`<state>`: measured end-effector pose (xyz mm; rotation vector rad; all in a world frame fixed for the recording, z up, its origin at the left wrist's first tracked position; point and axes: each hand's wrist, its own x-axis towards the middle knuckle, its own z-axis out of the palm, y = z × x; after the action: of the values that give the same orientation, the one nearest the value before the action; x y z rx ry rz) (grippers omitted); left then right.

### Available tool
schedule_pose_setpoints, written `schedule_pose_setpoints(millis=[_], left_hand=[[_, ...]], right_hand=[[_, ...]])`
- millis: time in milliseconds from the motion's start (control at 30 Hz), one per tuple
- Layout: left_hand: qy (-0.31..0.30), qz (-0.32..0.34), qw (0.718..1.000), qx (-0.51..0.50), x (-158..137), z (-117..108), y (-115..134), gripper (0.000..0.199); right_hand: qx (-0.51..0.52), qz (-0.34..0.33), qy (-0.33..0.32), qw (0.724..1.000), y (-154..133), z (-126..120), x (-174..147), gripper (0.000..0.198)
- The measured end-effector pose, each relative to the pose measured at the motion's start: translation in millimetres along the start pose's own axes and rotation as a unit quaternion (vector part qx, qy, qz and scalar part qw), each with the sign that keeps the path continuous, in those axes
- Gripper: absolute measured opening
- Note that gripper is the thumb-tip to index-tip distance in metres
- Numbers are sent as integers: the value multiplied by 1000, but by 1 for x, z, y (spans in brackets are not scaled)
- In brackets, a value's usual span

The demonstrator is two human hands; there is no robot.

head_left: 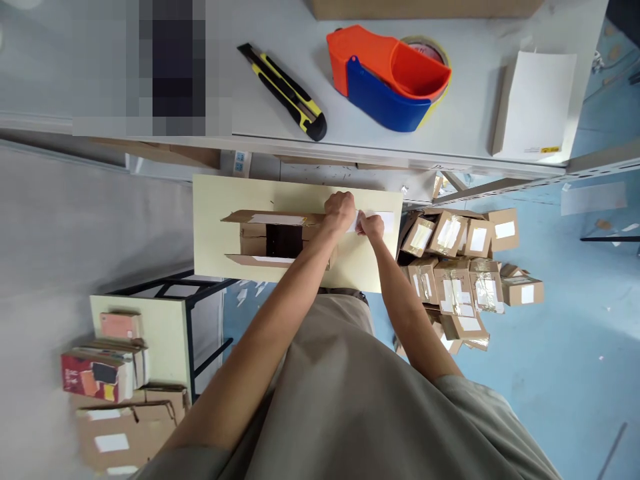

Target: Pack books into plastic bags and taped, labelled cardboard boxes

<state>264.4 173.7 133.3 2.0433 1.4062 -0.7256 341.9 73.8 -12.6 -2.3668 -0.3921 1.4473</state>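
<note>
1. Head view, the middle: an open cardboard box [254, 240] lies on a pale tabletop [220, 193], right in front of the person, its two long flaps spread. Something dark shows inside, too dim for me to name.
2. The left hand [340, 209] is at the box's far right corner, fingers curled nearly closed; I can't tell if it touches the flap or has hold of anything. Its forearm passes over the box's right end.
3. The right hand [371, 227] is a little right of the box, just beside the left hand, fingers closed and pinching white paper [386, 221], part of which lies to the right of that hand. So the box is left of both hands.
4. Beyond the box, on a grey bench [470, 130], are a yellow-and-black cutter [284, 91], an orange-and-blue tape dispenser [385, 103] and, farther right, a white stack [540, 100].
5. Right of the box, past the tabletop, labelled cartons [453, 265] are piled up; to its left and nearer are books [95, 375].
</note>
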Motion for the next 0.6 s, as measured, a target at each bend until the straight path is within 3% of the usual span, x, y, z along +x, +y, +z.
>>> schedule_pose_setpoints(millis=[333,600], left_hand=[[-13,-10,1000,18,-1,-5,3,46],[-19,3,1000,-8,-13,-14,5,40]], right_hand=[[68,14,-22,997,6,1,10,54],[63,12,-17,998,5,0,7,55]])
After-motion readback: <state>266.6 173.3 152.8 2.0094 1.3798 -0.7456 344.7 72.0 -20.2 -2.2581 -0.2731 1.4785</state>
